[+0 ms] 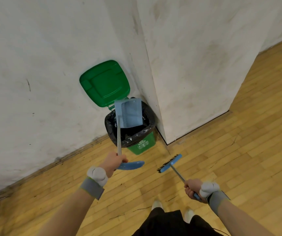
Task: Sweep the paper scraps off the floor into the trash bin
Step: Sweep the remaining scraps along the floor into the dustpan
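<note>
Seen from above, looking down at a person's two bare forearms, each with a grey wristband. Nearest, the right hand [191, 187] is clenched around the metal handle of a small blue broom [170, 163], whose bristled head hangs just above the wooden floor [222, 150], idle. Slightly farther, the left hand [114, 162] grips the long handle of a blue dustpan [130, 113], its pan tipped over the open mouth of the green trash bin [141, 147]. The bin is lined with a black bag [113, 126], its lid [104, 82] flipped back against the white wall [34, 65], in the floor's corner. No paper scraps are visible on the floor or in the pan. Likely risks: scraps sliding past the rim if the pan drifts sideways, or the pan knocking the bag's loose edge inward
</note>
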The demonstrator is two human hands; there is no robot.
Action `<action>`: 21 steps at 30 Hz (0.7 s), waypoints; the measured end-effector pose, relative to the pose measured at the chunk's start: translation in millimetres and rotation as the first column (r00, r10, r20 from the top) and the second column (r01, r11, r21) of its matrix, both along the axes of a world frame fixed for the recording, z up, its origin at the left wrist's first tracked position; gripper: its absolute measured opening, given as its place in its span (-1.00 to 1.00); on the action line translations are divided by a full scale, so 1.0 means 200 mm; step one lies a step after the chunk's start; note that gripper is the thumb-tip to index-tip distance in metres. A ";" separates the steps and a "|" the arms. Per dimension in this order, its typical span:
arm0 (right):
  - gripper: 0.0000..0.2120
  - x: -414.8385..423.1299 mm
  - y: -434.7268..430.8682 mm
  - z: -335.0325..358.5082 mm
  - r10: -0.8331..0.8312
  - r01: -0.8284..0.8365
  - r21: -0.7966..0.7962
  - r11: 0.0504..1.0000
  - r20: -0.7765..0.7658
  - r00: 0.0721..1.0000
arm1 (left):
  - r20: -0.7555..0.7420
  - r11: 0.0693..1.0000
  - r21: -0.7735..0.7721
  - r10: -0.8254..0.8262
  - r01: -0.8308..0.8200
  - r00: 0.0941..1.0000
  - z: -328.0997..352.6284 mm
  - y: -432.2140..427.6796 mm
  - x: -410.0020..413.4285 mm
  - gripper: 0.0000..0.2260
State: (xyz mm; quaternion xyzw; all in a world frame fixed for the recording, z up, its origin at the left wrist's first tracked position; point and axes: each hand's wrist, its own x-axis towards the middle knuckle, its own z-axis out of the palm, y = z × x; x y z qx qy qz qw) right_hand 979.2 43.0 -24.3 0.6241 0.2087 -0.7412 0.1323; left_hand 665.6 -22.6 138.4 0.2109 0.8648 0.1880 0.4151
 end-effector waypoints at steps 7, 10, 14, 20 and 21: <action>-0.63 0.11 -0.07 -0.04 -0.028 0.025 -0.045 0.999 -0.054 0.998 | 0.150 0.982 0.099 0.143 -0.159 0.978 0.16 -0.04 0.29 -0.77; -0.62 0.16 -0.13 -0.03 -0.020 0.017 -0.043 0.999 -0.071 0.997 | 0.176 0.977 0.124 0.151 -0.174 0.973 0.21 -0.09 0.39 -0.71; -0.60 0.21 -0.22 0.01 -0.017 0.015 -0.038 0.999 -0.074 0.997 | 0.177 0.969 0.124 0.192 -0.215 0.965 0.22 -0.15 0.50 -0.77; -0.67 0.35 -0.37 0.07 -0.108 0.107 -0.027 0.994 -0.060 0.992 | 0.319 0.969 0.139 0.150 -0.202 0.936 0.18 -0.23 0.62 -0.86; -0.67 0.37 -0.40 0.07 -0.136 0.136 -0.014 0.991 -0.050 0.989 | 0.339 0.972 0.139 0.133 -0.190 0.931 0.17 -0.25 0.63 -0.87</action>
